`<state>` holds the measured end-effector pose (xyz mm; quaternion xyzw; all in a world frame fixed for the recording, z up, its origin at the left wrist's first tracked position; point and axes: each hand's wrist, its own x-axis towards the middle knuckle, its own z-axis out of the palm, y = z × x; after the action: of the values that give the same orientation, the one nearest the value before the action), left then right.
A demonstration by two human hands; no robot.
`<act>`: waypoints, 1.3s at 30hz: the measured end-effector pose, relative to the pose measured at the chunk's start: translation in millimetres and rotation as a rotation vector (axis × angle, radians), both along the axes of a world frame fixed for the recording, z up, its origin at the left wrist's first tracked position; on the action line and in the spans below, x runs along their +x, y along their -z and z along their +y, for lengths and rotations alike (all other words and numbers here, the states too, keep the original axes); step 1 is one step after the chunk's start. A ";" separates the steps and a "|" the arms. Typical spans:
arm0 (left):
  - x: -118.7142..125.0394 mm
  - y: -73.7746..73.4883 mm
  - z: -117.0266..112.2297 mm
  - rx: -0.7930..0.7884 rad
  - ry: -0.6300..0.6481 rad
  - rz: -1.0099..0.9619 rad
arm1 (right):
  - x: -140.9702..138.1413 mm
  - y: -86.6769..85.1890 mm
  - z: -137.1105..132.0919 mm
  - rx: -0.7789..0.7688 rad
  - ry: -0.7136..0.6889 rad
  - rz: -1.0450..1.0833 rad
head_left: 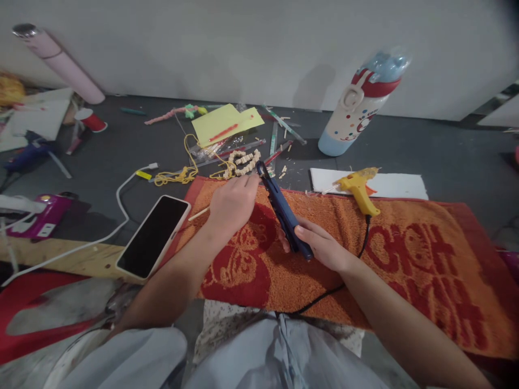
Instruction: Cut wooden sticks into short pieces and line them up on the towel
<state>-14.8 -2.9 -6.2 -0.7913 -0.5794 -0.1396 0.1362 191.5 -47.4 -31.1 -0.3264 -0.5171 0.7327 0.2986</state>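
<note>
Two hands (pixel 234 202) (pixel 320 243), one blue tool (pixel 286 212), one towel (pixel 405 265) beneath

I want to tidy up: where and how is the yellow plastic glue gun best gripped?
Probably take the glue gun by its handle, coming from the near side: the handle slants that way, and the thin black cord leaves its end, so grip just above that.

Dim light, soft shadows, stretched edges
</note>
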 end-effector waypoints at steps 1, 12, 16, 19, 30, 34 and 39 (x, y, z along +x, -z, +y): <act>-0.1 0.1 0.0 0.004 0.000 0.007 | 0.4 0.1 0.1 0.005 -0.005 0.000; -0.7 1.8 1.1 0.036 0.009 -0.037 | 1.6 1.1 -0.3 0.018 -0.010 -0.002; -1.4 2.9 2.2 0.035 0.013 -0.045 | 1.0 1.4 -0.8 0.004 -0.013 0.016; -1.8 3.9 2.5 0.027 0.015 -0.064 | -0.2 0.2 -0.7 0.007 -0.003 0.012; -1.3 2.4 1.2 0.028 0.018 -0.068 | -1.2 -2.8 -0.5 -0.039 0.038 -0.012; -1.4 2.0 0.9 0.068 0.025 -0.044 | -1.3 -3.2 -0.9 -0.033 0.048 0.005; -2.8 1.8 1.6 0.106 0.017 -0.050 | -1.3 -2.0 -1.0 -0.006 0.071 0.008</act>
<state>-17.6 -1.3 -7.9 -0.7843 -0.5675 -0.1909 0.1624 190.2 -48.3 -29.1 -0.3424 -0.5019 0.7246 0.3253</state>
